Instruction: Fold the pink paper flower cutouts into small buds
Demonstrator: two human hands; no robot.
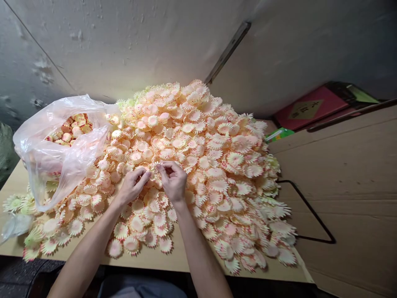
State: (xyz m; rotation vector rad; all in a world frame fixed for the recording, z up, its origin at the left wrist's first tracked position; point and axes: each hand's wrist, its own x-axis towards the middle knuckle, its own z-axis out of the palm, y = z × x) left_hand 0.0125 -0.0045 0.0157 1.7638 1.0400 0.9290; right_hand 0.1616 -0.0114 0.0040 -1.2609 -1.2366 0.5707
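Observation:
A big heap of pale pink and cream flower-shaped pieces (217,165) with jagged, red-tipped edges covers much of the table (149,261). Over the front middle of the heap, my left hand (134,184) is closed, thumb and fingers pinched together. My right hand (173,181) is close beside it on the right, also pinched, at a pale flower piece between the two hands. That piece is small and partly hidden by the fingertips. Whether the left fingertips also grip it is hard to make out.
An open translucent plastic bag (70,161) holding more pieces stands at the left. Cardboard (347,186) rises on the right, with a bent dark metal rod (313,209) against it. Behind it lies a red box (302,108). A wall (139,41) closes off the back.

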